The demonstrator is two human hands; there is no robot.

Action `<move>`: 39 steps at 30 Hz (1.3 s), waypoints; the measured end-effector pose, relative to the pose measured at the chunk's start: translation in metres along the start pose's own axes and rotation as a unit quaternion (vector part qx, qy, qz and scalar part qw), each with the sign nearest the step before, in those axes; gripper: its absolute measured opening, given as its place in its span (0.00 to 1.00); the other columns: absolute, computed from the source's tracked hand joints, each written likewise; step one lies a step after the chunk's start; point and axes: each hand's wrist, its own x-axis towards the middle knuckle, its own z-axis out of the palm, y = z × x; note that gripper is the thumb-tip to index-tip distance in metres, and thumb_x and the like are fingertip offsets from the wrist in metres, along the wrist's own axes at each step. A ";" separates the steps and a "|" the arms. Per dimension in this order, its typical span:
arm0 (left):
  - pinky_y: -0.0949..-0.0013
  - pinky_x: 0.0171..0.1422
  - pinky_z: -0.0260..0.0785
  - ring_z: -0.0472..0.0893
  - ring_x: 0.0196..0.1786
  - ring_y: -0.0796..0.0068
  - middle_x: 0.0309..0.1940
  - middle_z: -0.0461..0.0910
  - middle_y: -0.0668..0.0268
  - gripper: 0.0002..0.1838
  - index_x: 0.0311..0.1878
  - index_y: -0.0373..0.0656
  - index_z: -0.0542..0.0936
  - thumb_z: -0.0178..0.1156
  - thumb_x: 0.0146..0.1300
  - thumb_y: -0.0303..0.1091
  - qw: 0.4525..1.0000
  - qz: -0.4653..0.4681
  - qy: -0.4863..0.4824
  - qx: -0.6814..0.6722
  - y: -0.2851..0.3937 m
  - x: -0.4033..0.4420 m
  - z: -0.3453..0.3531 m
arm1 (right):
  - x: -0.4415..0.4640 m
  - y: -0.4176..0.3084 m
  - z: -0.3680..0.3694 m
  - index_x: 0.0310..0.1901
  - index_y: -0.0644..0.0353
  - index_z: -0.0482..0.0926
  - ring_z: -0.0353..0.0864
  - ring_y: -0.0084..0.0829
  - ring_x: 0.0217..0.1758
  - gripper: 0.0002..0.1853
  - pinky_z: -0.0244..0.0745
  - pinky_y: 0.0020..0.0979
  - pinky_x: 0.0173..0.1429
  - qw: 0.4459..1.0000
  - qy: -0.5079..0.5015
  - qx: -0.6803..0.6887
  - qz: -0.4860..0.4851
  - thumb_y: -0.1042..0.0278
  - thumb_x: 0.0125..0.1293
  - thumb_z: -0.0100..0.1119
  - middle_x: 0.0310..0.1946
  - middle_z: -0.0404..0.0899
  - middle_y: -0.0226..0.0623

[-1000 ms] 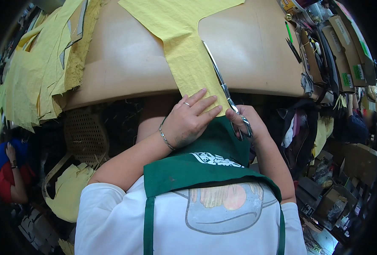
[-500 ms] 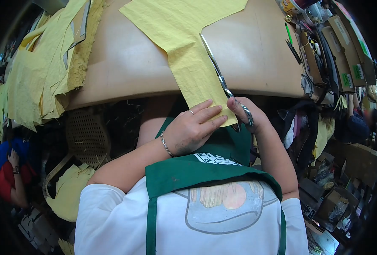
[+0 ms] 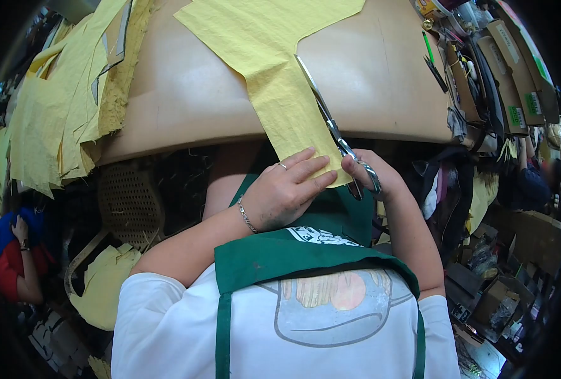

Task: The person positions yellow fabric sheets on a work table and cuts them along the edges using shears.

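A piece of yellow cloth (image 3: 280,101) lies on the table, its narrow end hanging over the near edge. My left hand (image 3: 290,192) holds that end, fingers stretched across the top; the thumb is hidden. In my right hand (image 3: 378,174) are large metal scissors (image 3: 331,123), my thumb through one handle loop. The blades point away from me along the cloth's right edge, their tips close to the inner curve where the cloth widens. The lower handle loop is partly hidden by the cloth and the hand.
Stacked yellow cloth (image 3: 59,120) drapes off the left of the wooden table (image 3: 185,95), with a dark-edged flat piece (image 3: 123,38) on it. Cardboard boxes (image 3: 501,69), a green pen (image 3: 427,47) and a dark pointed tool (image 3: 435,74) lie right. Another person (image 3: 18,259) is at far left.
The scissors have shifted slightly toward me and their handles have spread wider apart. The cloth has slid a little to the left; my left hand stays nearly in place.
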 end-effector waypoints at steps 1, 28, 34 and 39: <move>0.62 0.50 0.70 0.73 0.50 0.52 0.45 0.73 0.56 0.18 0.45 0.42 0.75 0.59 0.47 0.25 1.000 0.001 -0.003 -0.002 0.000 -0.001 0.001 | 0.002 -0.002 0.000 0.21 0.60 0.68 0.69 0.23 0.16 0.39 0.66 0.24 0.20 1.000 -0.003 0.002 0.001 0.21 0.40 0.46 0.14 0.66 0.29; 0.61 0.55 0.67 0.71 0.52 0.52 0.47 0.71 0.54 0.21 0.48 0.41 0.74 0.59 0.46 0.23 0.998 0.029 -0.050 -0.034 0.006 -0.007 0.007 | -0.001 0.007 0.011 0.18 0.62 0.71 0.71 0.22 0.13 0.38 0.65 0.22 0.17 0.998 0.060 -0.001 0.032 0.23 0.36 0.53 0.10 0.68 0.31; 0.61 0.55 0.66 0.70 0.53 0.52 0.47 0.71 0.55 0.21 0.48 0.41 0.73 0.59 0.47 0.23 0.998 0.030 -0.039 -0.042 0.006 -0.007 0.010 | -0.004 0.006 0.017 0.20 0.62 0.70 0.70 0.22 0.13 0.37 0.65 0.22 0.17 0.998 0.064 0.011 0.015 0.25 0.40 0.53 0.11 0.68 0.30; 0.61 0.55 0.67 0.70 0.53 0.52 0.47 0.71 0.55 0.21 0.49 0.41 0.73 0.59 0.47 0.22 0.995 0.032 -0.052 -0.075 0.008 -0.006 0.009 | 0.001 0.017 0.009 0.24 0.63 0.72 0.70 0.20 0.20 0.39 0.66 0.22 0.24 0.999 0.021 0.030 -0.011 0.23 0.42 0.48 0.16 0.70 0.31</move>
